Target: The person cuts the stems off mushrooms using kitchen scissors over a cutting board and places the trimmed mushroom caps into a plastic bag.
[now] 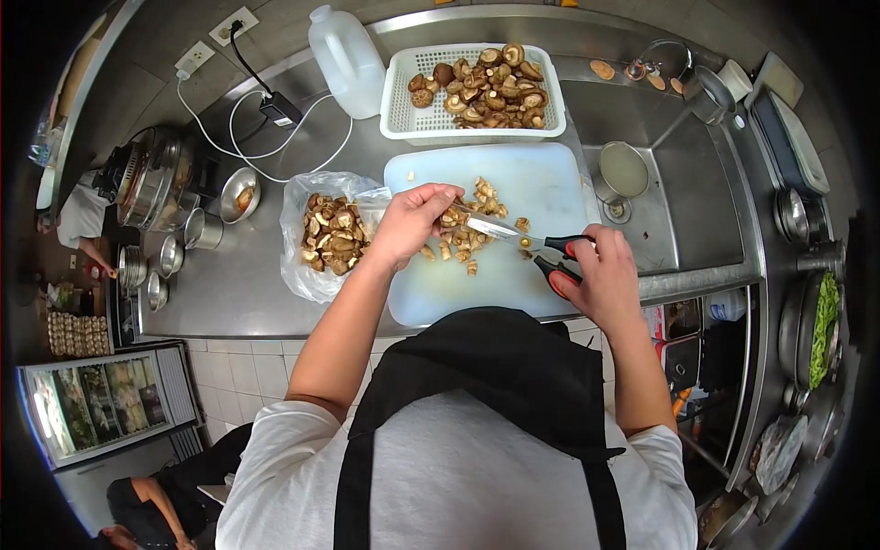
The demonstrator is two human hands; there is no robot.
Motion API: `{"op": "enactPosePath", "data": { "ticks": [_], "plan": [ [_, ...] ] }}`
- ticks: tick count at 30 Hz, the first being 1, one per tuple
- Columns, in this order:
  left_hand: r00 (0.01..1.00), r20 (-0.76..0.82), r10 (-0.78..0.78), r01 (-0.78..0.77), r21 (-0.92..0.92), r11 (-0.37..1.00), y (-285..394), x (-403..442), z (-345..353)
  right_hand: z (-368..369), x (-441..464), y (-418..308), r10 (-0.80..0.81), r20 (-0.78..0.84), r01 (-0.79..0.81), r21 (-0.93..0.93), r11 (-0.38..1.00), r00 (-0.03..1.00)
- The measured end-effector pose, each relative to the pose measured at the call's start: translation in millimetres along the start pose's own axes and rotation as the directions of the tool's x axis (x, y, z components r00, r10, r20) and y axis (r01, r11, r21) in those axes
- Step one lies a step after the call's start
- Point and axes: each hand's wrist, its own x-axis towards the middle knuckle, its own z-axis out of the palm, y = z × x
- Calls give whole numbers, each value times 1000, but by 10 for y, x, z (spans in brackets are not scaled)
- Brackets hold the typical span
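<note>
My left hand [417, 220] is pinched on a brown mushroom [453, 216], mostly hidden by the fingers. In my right hand [605, 275] are scissors [495, 227] with black and red handles. The handles are spread, and the blades point left at the mushroom. Both hands are over a white cutting board [541, 174], where cut mushroom stems [467, 240] lie in a loose heap. Left of the board, a clear plastic bag [298, 229] holds trimmed mushrooms [332, 234]. Behind it, whole mushrooms [495, 92] fill much of a white perforated basket [399, 110].
A plastic jug [346, 62] stands beside the basket, near a power adapter [280, 110] with looping cords. Metal bowls [240, 194] sit at the left. At the right is a sink [692, 192] with a strainer [623, 170]. Two other people [174, 495] are at the left.
</note>
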Motion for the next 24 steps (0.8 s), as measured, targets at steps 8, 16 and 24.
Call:
{"op": "enactPosePath", "data": {
  "ticks": [8, 16, 24],
  "plan": [
    [999, 15, 31, -30, -32, 999, 23, -27, -13, -38, -16, -94, 19, -2, -19, -20, 1000, 1000],
    [1000, -22, -12, 11, -26, 1000, -14, -3, -28, 67, -32, -69, 71, 34, -74, 95, 993, 997],
    [986, 67, -155, 169, -368, 914, -679, 227, -91, 376, -243, 102, 62, 171, -120, 350, 929, 983]
  ]
}}
